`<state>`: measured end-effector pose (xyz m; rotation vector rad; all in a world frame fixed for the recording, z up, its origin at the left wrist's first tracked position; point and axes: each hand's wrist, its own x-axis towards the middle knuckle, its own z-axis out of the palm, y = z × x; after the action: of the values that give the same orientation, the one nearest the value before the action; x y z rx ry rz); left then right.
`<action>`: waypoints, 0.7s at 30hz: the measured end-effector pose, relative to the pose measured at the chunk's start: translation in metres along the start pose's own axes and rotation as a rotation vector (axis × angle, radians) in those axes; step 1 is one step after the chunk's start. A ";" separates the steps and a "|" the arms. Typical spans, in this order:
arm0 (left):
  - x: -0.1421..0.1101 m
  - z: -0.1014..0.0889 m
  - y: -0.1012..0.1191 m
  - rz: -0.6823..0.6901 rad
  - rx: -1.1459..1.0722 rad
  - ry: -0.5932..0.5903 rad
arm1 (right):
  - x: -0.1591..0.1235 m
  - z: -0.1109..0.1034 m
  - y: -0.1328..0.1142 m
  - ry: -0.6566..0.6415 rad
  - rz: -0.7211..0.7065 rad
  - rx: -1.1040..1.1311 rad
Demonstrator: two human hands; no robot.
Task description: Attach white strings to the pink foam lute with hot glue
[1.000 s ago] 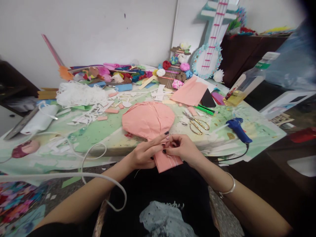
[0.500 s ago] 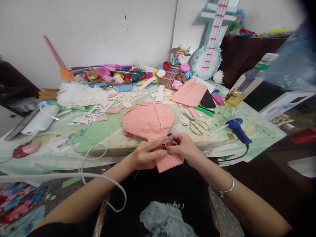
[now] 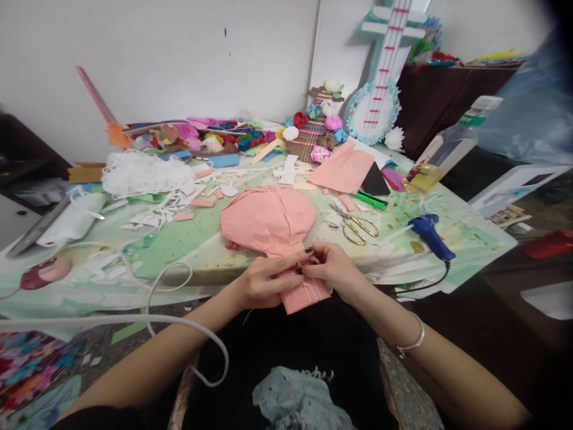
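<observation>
A pink paper-covered shape (image 3: 268,215) with a broad rounded body and a narrow neck lies partly on the table, its neck reaching over the front edge towards me. My left hand (image 3: 264,280) is closed around the neck from the left, fingers across its top. From the right, my right hand (image 3: 331,269) pinches at the neck, thumb and index finger together beside the left fingertips. Thin white string (image 3: 308,291) lies in lines over the neck's end and runs up under the fingers. The fingers partly hide the pinched spot.
Gold-handled scissors (image 3: 356,229), a blue glue gun (image 3: 430,236) and a green cutter (image 3: 370,200) lie to the right. A bottle (image 3: 452,149) stands behind them. White string tangle (image 3: 143,172) and paper scraps cover the left. A white cable (image 3: 197,325) loops over my left forearm.
The view has shifted very slightly. Both hands keep nearly the same place at the neck, with only small finger movement.
</observation>
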<state>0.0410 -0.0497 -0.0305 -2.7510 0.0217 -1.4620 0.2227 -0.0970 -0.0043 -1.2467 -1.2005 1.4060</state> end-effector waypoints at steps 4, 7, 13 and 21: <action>0.000 0.000 -0.001 -0.001 0.010 -0.011 | 0.000 0.000 0.000 0.001 -0.002 -0.002; 0.001 0.000 0.000 -0.005 0.016 -0.015 | 0.001 0.000 0.001 -0.002 -0.006 0.000; 0.003 0.000 0.000 -0.012 -0.022 -0.013 | 0.000 0.001 0.002 -0.005 -0.017 0.015; 0.005 -0.002 -0.001 -0.006 -0.039 -0.009 | -0.009 -0.003 0.003 -0.015 -0.040 0.108</action>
<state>0.0423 -0.0491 -0.0258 -2.7910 0.0424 -1.4657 0.2263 -0.1062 -0.0064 -1.1336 -1.1378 1.4345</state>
